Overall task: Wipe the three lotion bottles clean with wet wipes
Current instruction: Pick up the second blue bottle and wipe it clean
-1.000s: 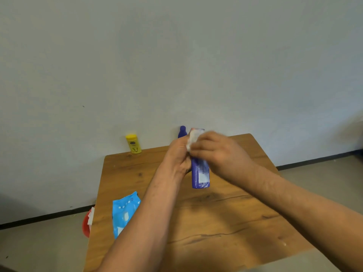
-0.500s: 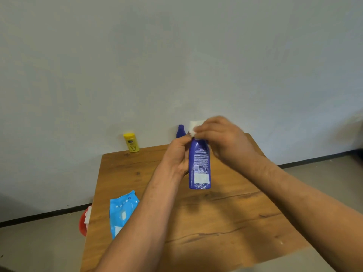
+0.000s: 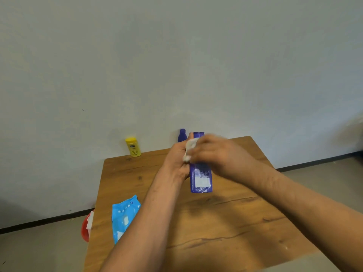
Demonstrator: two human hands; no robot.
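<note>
The right hand (image 3: 214, 152), blurred, pinches a crumpled white wipe (image 3: 189, 149) against the blue bottle (image 3: 201, 179); it has slid down from the cap, now bare, so this bottle is judged mid-wipe; the left hand (image 3: 176, 161) grips it upright above the wooden table (image 3: 216, 222); glossy, flat-sided plastic; a yellow bottle (image 3: 133, 147) and a small bottle (image 3: 182, 135) stand by the wall; a soft pack (image 3: 123, 216) lies left.

Over the middle of the table (image 3: 225, 222), the left hand (image 3: 176, 160) holds a bottle (image 3: 200, 179) upright as the right hand (image 3: 218, 154) presses a wipe (image 3: 189, 149) on its upper part, with a second bottle (image 3: 182, 135) behind at 12 o'clock, a third bottle (image 3: 133, 147) at 11 o'clock and a wipes pack (image 3: 123, 216) at 8 o'clock.
</note>
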